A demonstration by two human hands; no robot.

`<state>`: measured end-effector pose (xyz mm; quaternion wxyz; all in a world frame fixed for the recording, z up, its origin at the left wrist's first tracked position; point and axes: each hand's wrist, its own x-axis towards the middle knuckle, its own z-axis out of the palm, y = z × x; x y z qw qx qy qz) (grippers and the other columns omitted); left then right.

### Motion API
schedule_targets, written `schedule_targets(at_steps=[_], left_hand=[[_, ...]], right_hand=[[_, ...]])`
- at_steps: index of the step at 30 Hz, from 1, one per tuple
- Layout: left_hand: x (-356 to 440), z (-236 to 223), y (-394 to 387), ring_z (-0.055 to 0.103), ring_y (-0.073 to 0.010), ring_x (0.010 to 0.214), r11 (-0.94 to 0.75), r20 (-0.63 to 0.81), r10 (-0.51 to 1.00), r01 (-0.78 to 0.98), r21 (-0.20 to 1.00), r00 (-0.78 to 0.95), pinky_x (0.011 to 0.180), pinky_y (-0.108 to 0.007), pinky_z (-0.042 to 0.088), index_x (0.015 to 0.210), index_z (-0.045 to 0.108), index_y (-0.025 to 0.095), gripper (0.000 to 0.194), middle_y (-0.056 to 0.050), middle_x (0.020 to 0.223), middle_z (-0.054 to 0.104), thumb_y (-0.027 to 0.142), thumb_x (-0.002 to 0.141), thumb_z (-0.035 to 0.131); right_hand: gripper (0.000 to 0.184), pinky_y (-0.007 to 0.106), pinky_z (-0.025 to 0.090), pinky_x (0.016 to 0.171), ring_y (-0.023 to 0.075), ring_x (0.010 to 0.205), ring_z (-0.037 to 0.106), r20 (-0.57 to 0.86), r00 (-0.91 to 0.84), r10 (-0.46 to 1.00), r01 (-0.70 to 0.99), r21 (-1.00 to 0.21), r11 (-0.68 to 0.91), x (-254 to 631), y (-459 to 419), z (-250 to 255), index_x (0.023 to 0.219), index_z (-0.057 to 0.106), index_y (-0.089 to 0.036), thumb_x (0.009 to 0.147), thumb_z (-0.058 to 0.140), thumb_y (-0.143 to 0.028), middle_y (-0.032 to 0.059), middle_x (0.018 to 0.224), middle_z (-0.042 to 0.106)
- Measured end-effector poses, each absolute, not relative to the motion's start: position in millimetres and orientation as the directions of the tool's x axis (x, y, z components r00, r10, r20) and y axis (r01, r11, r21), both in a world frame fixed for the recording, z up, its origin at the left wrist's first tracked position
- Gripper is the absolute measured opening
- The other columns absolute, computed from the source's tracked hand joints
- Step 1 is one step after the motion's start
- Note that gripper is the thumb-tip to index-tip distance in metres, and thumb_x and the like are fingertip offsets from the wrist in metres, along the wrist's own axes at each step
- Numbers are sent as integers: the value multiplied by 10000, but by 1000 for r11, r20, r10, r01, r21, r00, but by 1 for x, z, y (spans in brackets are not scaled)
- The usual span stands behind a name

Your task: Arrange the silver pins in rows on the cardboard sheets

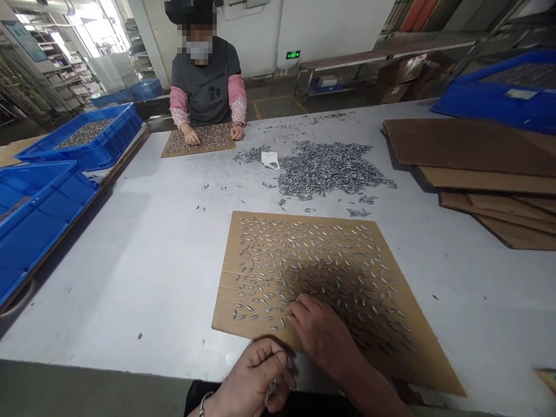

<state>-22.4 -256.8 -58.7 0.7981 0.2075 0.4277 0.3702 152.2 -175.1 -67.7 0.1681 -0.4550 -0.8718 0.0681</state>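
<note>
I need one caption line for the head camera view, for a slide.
Right hand touches small metal pieces on cardboard sheet; left hand pinches some.

A square brown cardboard sheet [417,347] lies flat on the counter, covered with small silvery metal pieces [304,260] spread singly in loose rows. At its 12 o'clock, a dense loose heap of identical pieces [330,168] rests on the counter.

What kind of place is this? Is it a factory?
Probably a factory or workshop. A big heap of small metal parts lies on the long worktable, more are spread over a cardboard sheet, and blue crates hold others.
</note>
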Motion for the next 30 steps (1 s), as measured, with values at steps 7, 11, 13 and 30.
schedule_targets(at_steps=[7,11,13,30], left_hand=[[-21,-64,-258,430,-55,375,658,-536,753,-455,600,382,368,-213,223,835,581,161,531,-20,679,664,648,795,789],[-20,-66,-259,541,-108,423,668,-538,744,-460,585,395,363,-212,289,953,641,124,644,-78,730,710,753,823,686],[-17,-68,-260,540,-114,415,670,-524,742,-449,591,418,357,-206,306,969,648,119,702,-68,679,693,808,835,617],[-20,-36,-253,438,-79,408,590,-485,735,-93,802,474,407,-208,253,1010,597,158,725,39,579,548,858,893,449]], right_hand=[[307,295,454,690,163,697,596,295,-446,845,802,-286,524,153,-174,-72,801,619,-235,1043,440,-177,12,768,617],[255,286,482,713,158,739,632,370,-422,827,750,-370,548,160,-196,-52,947,665,-240,1061,439,-213,14,830,663],[224,296,479,723,165,759,636,356,-520,776,677,-381,629,161,-215,-44,964,666,-259,1047,463,-213,6,836,678],[223,305,431,654,177,692,598,413,-526,743,658,-356,664,145,-249,-52,866,534,-243,931,430,-57,2,777,634]])
